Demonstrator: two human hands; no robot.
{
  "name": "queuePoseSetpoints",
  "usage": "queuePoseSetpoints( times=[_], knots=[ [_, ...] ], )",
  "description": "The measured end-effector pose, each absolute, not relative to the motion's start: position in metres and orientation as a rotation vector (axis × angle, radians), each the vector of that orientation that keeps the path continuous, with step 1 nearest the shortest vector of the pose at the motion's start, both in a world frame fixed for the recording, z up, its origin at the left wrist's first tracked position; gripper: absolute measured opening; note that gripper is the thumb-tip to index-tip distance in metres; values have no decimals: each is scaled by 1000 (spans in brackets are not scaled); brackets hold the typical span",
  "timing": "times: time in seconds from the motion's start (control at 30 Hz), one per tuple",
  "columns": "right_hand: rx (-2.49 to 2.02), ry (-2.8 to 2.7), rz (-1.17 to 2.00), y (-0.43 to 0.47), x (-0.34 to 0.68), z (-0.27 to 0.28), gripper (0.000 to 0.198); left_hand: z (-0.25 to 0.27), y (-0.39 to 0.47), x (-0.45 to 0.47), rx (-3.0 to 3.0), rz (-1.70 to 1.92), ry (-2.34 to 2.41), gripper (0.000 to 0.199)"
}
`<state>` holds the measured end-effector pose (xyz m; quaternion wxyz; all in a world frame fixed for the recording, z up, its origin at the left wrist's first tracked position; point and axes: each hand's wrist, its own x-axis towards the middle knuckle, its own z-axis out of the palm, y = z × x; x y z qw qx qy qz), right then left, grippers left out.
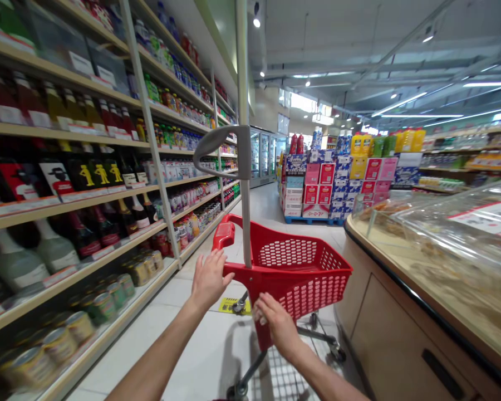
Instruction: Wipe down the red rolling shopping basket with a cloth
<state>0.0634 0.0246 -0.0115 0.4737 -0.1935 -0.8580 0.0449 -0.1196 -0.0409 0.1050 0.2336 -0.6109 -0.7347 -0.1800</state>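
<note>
A red plastic shopping cart (300,278) stands before me on a wheeled metal frame, its basket perforated along the sides. My left hand (211,281) is closed over the cart's near left rim, below a red molded handle piece (224,234); the thumb points right. Lower down, my right hand (275,320) is at the cart's red rear panel, with the fingers loosely bent and pointing left. Whether it presses on the panel is unclear. A tall metal pole (245,211) rises from the cart and carries a grey loop handle (225,150). No goods show in the visible part of the basket.
Shelves of bottles (104,225) and cans (69,328) run along the left. On the right is a wooden counter (384,312) with clear plastic covers (455,223). Stacked boxed goods (317,189) stand on a blue pallet ahead. White tiled floor (259,203) leads toward glass-door fridges (264,153).
</note>
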Motion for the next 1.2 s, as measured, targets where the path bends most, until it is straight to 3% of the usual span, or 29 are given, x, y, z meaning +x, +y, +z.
queuePoseSetpoints(
  times=[0.17,0.4,0.67,0.83,0.97,1.2],
  knots=[
    [-390,-1881,32,33,51,71,47,106,-38,-126,-1687,-532,-2027,31],
    [68,-2481,-472,68,47,134,39,107,-46,-102,-1661,-598,-2005,25],
    [-122,-2108,-486,86,53,242,37,104,-42,-75,-1636,-621,-2014,24],
    [-54,-2359,-488,74,90,164,39,101,-45,-46,-1674,-695,-2005,26],
    [-111,-2459,-236,61,122,98,40,108,-42,-50,-1880,-814,-1877,29],
    [-688,-1866,338,55,120,84,41,110,-7,-61,-1897,-709,-2025,38]
  ],
)
